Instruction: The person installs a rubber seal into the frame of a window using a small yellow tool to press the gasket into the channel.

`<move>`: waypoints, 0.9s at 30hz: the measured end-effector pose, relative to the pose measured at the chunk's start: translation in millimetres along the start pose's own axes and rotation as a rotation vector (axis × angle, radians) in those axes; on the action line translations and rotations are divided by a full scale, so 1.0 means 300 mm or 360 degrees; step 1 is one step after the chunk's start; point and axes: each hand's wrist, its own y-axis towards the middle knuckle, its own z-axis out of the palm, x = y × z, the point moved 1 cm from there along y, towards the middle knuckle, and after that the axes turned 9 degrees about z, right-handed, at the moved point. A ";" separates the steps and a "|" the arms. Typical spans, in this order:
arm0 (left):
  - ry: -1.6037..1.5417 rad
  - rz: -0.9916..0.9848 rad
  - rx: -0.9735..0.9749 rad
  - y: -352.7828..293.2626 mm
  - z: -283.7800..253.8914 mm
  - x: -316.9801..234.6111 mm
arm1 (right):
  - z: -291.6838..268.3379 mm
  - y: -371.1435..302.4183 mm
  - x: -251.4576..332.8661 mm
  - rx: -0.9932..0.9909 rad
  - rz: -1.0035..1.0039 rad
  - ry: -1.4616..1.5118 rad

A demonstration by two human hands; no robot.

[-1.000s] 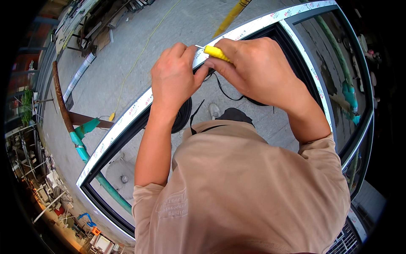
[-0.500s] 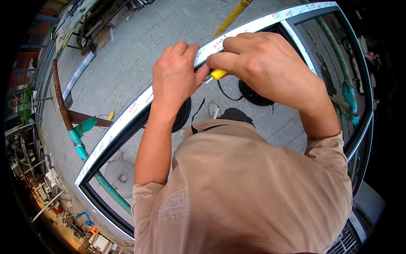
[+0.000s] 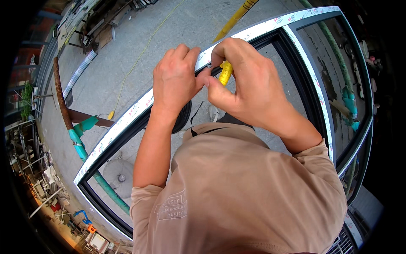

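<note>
A large window frame (image 3: 135,111), with printed white film on its face and black inner edges, spans the view in front of my body. My left hand (image 3: 176,78) is closed over its far rail, fingers on the outer side and thumb against the black inner edge. Close beside it, my right hand (image 3: 253,80) curls round a yellow-handled tool (image 3: 226,73), held at the inner edge near my left thumb. The tool's working end is hidden, so its kind does not show. A small metal piece (image 3: 209,65) shows at the rail between the hands.
Green-wrapped bars (image 3: 112,192) run beneath the frame, and a rusty pole (image 3: 61,93) rises at left. A yellow post (image 3: 235,19) stands beyond the rail. A yellow cable (image 3: 144,55) crosses the concrete floor. Coiled black strip (image 3: 182,118) lies below; clutter lines the left side.
My right hand has turned and its elbow has come inward. The yellow handle has swung more upright and more of it shows. My left hand stays on the rail.
</note>
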 end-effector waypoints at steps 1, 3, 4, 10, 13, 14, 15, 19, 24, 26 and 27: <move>0.0006 0.0003 0.0000 0.001 0.001 -0.001 | -0.012 -0.002 0.003 0.0042 -0.0006 0.0025; -0.0004 0.0023 -0.0045 0.003 0.002 -0.005 | -0.034 -0.007 0.007 0.0085 -0.0035 0.0044; -0.0008 0.0033 -0.0068 0.004 0.004 -0.006 | -0.044 -0.007 0.007 0.0044 -0.0049 0.0039; -0.0016 0.0012 -0.0056 0.004 0.011 -0.010 | -0.098 0.013 -0.038 0.0105 -0.0345 -0.0202; -0.0002 0.0021 -0.0050 0.005 0.009 -0.011 | -0.112 0.037 -0.072 0.0053 -0.0461 -0.0209; 0.0003 0.0023 -0.0043 0.005 0.008 -0.012 | -0.113 0.042 -0.080 0.0058 -0.0494 -0.0217; 0.0008 0.0024 -0.0036 0.005 0.007 -0.013 | -0.114 0.043 -0.084 0.0063 -0.0504 -0.0231; 0.0037 0.0036 -0.0043 0.006 0.004 -0.017 | -0.112 0.043 -0.092 0.0114 -0.0474 -0.0159; 0.0048 0.0047 -0.0040 0.006 0.004 -0.016 | -0.125 0.062 -0.100 0.0199 -0.0559 -0.0173; 0.0051 0.0054 -0.0046 0.005 0.005 -0.014 | -0.131 0.073 -0.104 0.0237 -0.0617 -0.0174; 0.0053 0.0058 -0.0053 0.006 0.006 -0.013 | -0.132 0.076 -0.104 0.0231 -0.0623 -0.0191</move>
